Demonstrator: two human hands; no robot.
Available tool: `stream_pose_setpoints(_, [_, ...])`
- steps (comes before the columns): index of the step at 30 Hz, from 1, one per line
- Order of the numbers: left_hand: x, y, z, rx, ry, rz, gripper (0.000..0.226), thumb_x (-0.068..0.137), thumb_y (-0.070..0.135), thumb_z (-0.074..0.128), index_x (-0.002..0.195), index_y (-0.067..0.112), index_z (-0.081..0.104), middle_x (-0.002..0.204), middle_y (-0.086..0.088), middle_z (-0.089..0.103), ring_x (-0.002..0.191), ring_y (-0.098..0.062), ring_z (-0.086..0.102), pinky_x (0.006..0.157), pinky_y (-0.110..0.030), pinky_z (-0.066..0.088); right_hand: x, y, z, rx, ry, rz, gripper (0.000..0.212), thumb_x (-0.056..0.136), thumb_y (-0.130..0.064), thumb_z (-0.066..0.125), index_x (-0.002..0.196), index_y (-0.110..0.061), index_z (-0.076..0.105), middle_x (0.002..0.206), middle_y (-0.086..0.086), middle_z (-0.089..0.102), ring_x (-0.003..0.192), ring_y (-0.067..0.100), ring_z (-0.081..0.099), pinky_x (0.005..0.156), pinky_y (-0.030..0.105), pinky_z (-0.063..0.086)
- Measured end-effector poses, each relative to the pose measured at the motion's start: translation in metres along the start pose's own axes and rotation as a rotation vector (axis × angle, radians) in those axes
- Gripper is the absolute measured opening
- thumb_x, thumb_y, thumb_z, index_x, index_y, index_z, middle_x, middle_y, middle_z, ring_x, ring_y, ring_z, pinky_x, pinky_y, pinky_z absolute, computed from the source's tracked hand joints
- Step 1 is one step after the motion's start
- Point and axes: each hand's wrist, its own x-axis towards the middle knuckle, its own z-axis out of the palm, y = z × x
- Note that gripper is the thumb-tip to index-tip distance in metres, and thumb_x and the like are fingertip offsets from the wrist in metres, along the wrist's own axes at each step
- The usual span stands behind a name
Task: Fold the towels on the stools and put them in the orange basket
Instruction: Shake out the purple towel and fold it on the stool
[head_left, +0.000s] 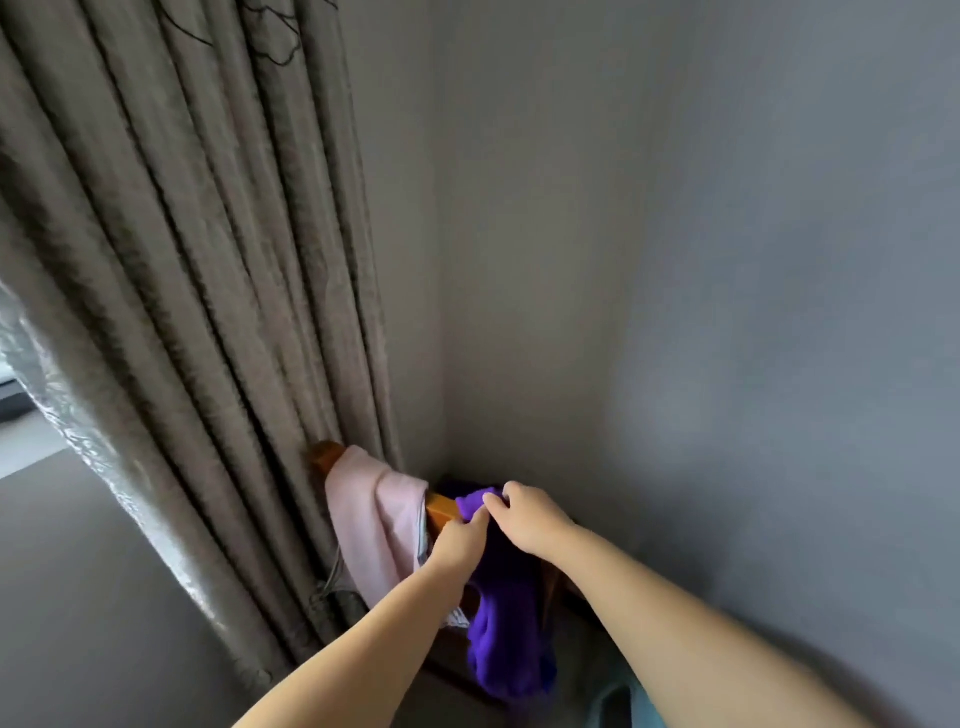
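Both hands at lower centre: left hand (460, 540) and right hand (524, 514) pinch the purple towel (506, 644) draped over the wooden rail (441, 506). Risk: lifting could drag the adjacent pink towel (366, 519) off. Orange basket not in frame.

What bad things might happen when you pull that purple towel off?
1. The pink towel hangs on the same wooden rail, right beside the purple towel; pulling one may drag the other down.
2. Both the left hand and the right hand pinch only the top edge, so the long hanging part might brush the floor.
3. The curtain hangs close behind and could snag.
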Motion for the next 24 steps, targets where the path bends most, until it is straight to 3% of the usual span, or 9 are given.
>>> stream_pose_setpoints(4, [-0.001, 0.021, -0.012, -0.268, 0.02, 0.039, 0.044, 0.093, 0.043, 0.045, 0.123, 0.012, 0.056, 0.116, -0.008, 0.063, 0.097, -0.019, 0.058, 0.077, -0.029, 0.045, 0.004, -0.021, -0.011, 0.31, 0.073, 0.034, 0.031, 0.096, -0.041, 0.041, 0.104, -0.014, 0.054, 0.113, 0.009, 0.062, 0.097, 0.023, 0.057, 0.077, 0.029, 0.041])
stream_pose_setpoints(7, [-0.014, 0.046, -0.015, -0.524, -0.035, 0.072, 0.034, 0.09, 0.048, 0.05, 0.099, 0.019, 0.063, 0.092, -0.002, 0.071, 0.081, -0.016, 0.067, 0.057, -0.025, 0.048, -0.001, -0.035, -0.033, 0.58, 0.204, -0.021, 0.021, 0.092, -0.039, 0.051, 0.097, -0.019, 0.055, 0.094, -0.004, 0.061, 0.088, 0.015, 0.058, 0.067, 0.023, 0.042])
stream_pose_setpoints(9, [-0.022, 0.066, -0.015, -0.601, -0.077, 0.114, 0.035, 0.088, 0.052, 0.051, 0.089, 0.02, 0.066, 0.076, 0.002, 0.075, 0.074, -0.015, 0.07, 0.056, -0.025, 0.051, -0.012, -0.039, -0.052, 0.696, 0.283, -0.078, 0.012, 0.089, -0.034, 0.056, 0.094, -0.022, 0.053, 0.089, -0.008, 0.06, 0.084, 0.011, 0.057, 0.064, 0.019, 0.041])
stream_pose_setpoints(12, [-0.037, 0.1, -0.005, -0.568, -0.071, 0.184, 0.046, 0.087, 0.057, 0.049, 0.102, 0.015, 0.063, 0.093, 0.001, 0.07, 0.091, -0.018, 0.065, 0.078, -0.033, 0.052, -0.035, -0.033, -0.078, 0.842, 0.316, -0.138, 0.007, 0.087, -0.024, 0.059, 0.091, -0.021, 0.053, 0.093, -0.001, 0.064, 0.084, 0.011, 0.059, 0.068, 0.021, 0.044])
stream_pose_setpoints(16, [-0.075, 0.14, 0.027, -0.462, -0.024, 0.506, 0.031, 0.095, 0.046, 0.039, 0.097, 0.02, 0.056, 0.094, 0.004, 0.063, 0.087, -0.014, 0.057, 0.076, -0.031, 0.044, -0.073, -0.013, -0.117, 1.207, 0.436, -0.213, 0.015, 0.089, -0.008, 0.055, 0.078, -0.018, 0.052, 0.076, 0.0, 0.058, 0.073, 0.013, 0.052, 0.068, 0.027, 0.04])
stream_pose_setpoints(18, [-0.098, 0.156, 0.046, -0.435, -0.072, 0.664, 0.032, 0.098, 0.04, 0.036, 0.101, 0.017, 0.059, 0.093, 0.003, 0.064, 0.086, -0.011, 0.056, 0.083, -0.028, 0.044, -0.092, 0.002, -0.14, 1.427, 0.482, -0.233, 0.017, 0.091, -0.009, 0.052, 0.076, -0.019, 0.053, 0.071, -0.002, 0.059, 0.068, 0.011, 0.054, 0.063, 0.027, 0.041])
stream_pose_setpoints(20, [-0.118, 0.171, 0.066, -0.394, -0.153, 0.8, 0.033, 0.099, 0.035, 0.036, 0.092, 0.016, 0.062, 0.08, 0.006, 0.063, 0.073, -0.004, 0.056, 0.075, -0.017, 0.046, -0.113, 0.025, -0.164, 1.551, 0.537, -0.264, 0.015, 0.091, -0.01, 0.053, 0.08, -0.018, 0.057, 0.071, -0.001, 0.061, 0.066, 0.011, 0.057, 0.059, 0.026, 0.043])
stream_pose_setpoints(24, [-0.149, 0.193, 0.113, -0.329, -0.346, 0.916, 0.037, 0.099, 0.033, 0.039, 0.086, 0.007, 0.061, 0.072, -0.002, 0.06, 0.067, -0.014, 0.054, 0.071, -0.029, 0.049, -0.147, 0.075, -0.203, 1.659, 0.607, -0.304, 0.013, 0.092, -0.003, 0.052, 0.085, -0.013, 0.059, 0.071, 0.002, 0.068, 0.063, 0.013, 0.063, 0.056, 0.023, 0.052])
